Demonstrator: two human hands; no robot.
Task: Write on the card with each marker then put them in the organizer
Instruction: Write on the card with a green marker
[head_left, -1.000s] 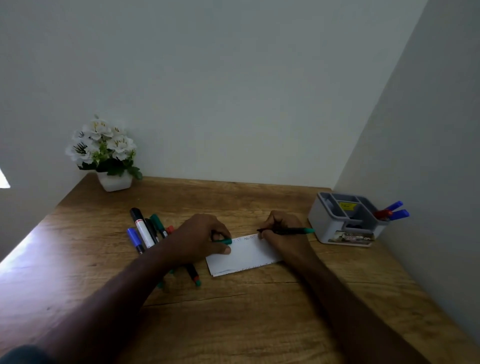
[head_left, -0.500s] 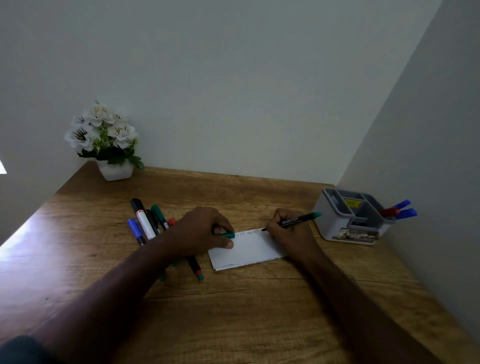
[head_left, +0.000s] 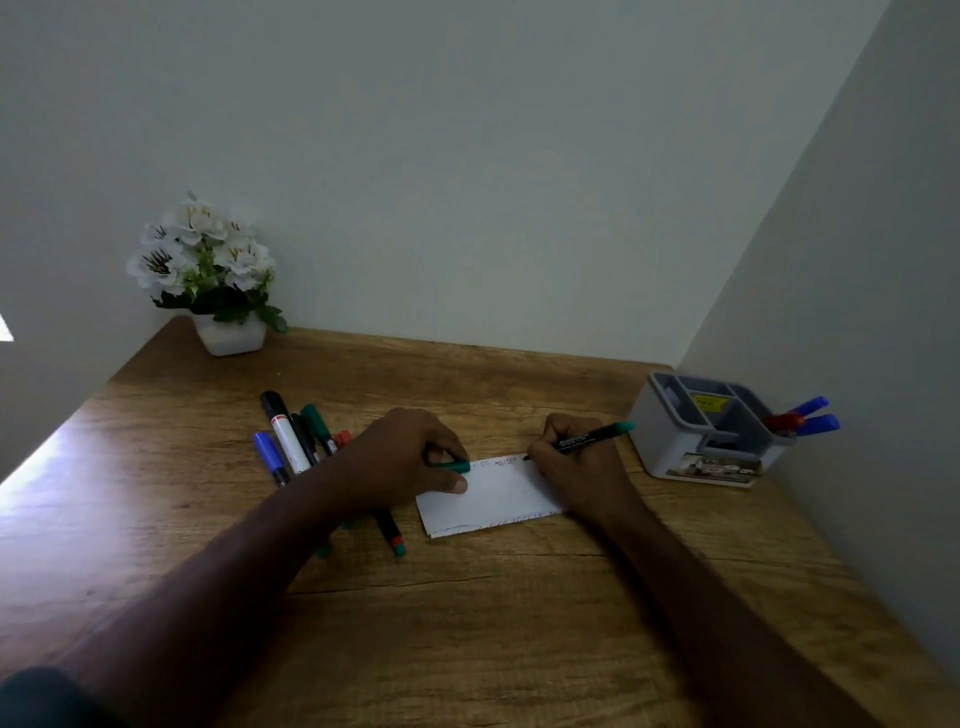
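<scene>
The writing step is in hand: the right hand (head_left: 574, 467) grips a green marker (head_left: 587, 440) with its tip on the card's (head_left: 493, 493) top line, while the left hand (head_left: 405, 462) pinches the green cap (head_left: 453, 467) and pins the card's nine o'clock edge to the worktop (head_left: 467, 623). Next, I judge, the cap goes back on and the marker travels to the organizer (head_left: 698, 441) at two o'clock, where red and blue ones already stand. More markers (head_left: 296, 436) wait at ten o'clock of the card.
</scene>
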